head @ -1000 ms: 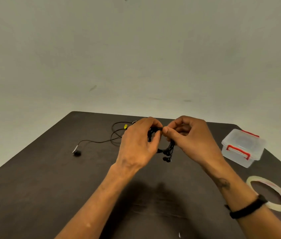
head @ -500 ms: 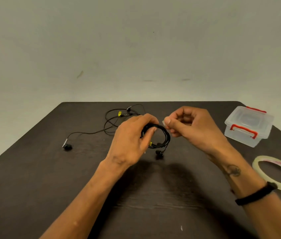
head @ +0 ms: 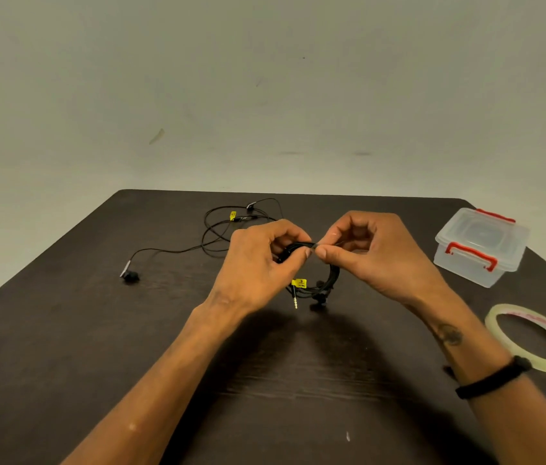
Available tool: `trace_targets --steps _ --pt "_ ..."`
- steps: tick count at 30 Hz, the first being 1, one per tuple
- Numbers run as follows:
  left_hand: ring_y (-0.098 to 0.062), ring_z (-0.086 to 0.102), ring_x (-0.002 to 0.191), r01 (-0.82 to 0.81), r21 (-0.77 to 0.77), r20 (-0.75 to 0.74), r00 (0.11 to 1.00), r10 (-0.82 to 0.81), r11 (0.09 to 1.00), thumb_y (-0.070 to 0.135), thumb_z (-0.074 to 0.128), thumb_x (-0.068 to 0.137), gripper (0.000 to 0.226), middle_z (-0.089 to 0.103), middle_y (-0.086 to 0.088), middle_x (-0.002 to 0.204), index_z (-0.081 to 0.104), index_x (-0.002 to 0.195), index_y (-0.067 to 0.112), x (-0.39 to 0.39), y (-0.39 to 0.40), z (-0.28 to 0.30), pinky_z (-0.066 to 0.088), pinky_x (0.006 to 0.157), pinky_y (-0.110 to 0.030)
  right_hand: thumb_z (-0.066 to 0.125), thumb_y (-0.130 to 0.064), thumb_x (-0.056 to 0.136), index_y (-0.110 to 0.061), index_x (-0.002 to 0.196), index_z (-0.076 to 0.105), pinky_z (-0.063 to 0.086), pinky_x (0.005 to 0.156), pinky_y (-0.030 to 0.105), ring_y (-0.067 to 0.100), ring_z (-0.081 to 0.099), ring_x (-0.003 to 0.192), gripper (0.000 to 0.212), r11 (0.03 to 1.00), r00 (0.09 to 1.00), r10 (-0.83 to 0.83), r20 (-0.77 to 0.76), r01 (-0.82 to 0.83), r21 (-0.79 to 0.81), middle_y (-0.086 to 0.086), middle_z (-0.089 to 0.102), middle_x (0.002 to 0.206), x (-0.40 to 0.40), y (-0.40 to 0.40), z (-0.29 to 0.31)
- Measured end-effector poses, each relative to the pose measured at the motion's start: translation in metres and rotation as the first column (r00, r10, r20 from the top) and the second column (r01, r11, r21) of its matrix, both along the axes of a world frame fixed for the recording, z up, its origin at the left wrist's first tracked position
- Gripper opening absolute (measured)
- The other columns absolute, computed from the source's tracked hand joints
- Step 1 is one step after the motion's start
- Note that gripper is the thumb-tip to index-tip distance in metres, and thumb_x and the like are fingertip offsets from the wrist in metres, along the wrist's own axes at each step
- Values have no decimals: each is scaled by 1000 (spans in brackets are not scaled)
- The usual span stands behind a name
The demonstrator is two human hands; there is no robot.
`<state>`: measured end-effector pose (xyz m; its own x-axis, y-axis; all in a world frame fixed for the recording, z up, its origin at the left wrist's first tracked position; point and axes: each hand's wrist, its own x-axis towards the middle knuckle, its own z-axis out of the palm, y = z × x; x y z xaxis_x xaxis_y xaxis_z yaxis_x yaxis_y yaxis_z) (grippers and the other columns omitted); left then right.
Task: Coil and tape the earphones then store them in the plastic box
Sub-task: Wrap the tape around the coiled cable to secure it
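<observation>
A coil of black earphones [head: 328, 280] hangs above the middle of the dark table, its yellow tag and jack plug dangling below. My left hand [head: 258, 263] pinches the top of the coil. My right hand [head: 372, 253] meets it there, thumb and forefinger pressed on a small clear piece of tape at the coil's top. A second pair of black earphones [head: 218, 236] lies loose on the table behind my left hand. The clear plastic box [head: 479, 246] with red latches stands shut at the far right. A roll of clear tape [head: 533, 337] lies at the right edge.
The dark wooden table [head: 131, 347] ends at a pale wall behind. One earbud [head: 130, 275] of the loose pair trails out to the left. A black band sits on my right wrist.
My right hand has come back to the top of the coil and pinches there against my left fingers. The coil's jack and yellow tag now hang in plain sight.
</observation>
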<state>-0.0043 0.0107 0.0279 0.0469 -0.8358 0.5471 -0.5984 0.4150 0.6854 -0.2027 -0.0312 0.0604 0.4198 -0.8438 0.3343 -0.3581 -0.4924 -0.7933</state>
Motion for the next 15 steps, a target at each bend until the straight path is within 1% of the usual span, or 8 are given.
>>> trace_targets --steps 5,9,11,13,15 --pt "-4 71 76 -8 21 -18 1000 9 1000 19 78 90 9 76 10 83 78 99 22 0 0 -1 53 68 -12 87 -19 84 -18 86 75 64 76 37 12 75 77 12 997 999 -38 -23 36 -68 -5 78 82 3 -2 -5" --pt "0 71 83 37 13 23 999 -38 999 20 78 90 22 76 13 91 76 111 21 0 2 0 53 72 -9 86 -17 83 -20 85 74 64 74 37 11 74 77 12 992 998 -67 -2 67 -103 -5 77 81 4 -2 -7" --pt "2 71 87 53 8 35 998 -53 999 25 78 90 26 76 13 95 75 116 22 -1 2 0 53 74 -9 86 -16 83 -19 86 74 64 74 37 11 74 77 13 992 997 -73 3 73 -106 -5 76 81 4 -3 -8" --pt "3 71 89 48 -7 60 997 -47 999 29 77 92 25 77 13 98 75 116 21 -1 1 0 56 77 -12 86 -15 83 -19 86 74 65 72 35 11 74 77 13 991 997 -72 -4 71 -111 -5 76 82 4 -3 -8" --pt "0 72 88 36 -20 93 995 -34 999 29 75 94 21 77 12 96 77 113 20 1 -1 -2 58 79 -18 86 -16 84 -20 87 74 64 72 32 10 74 77 13 991 998 -64 -20 61 -122 -6 76 82 5 -2 -8"
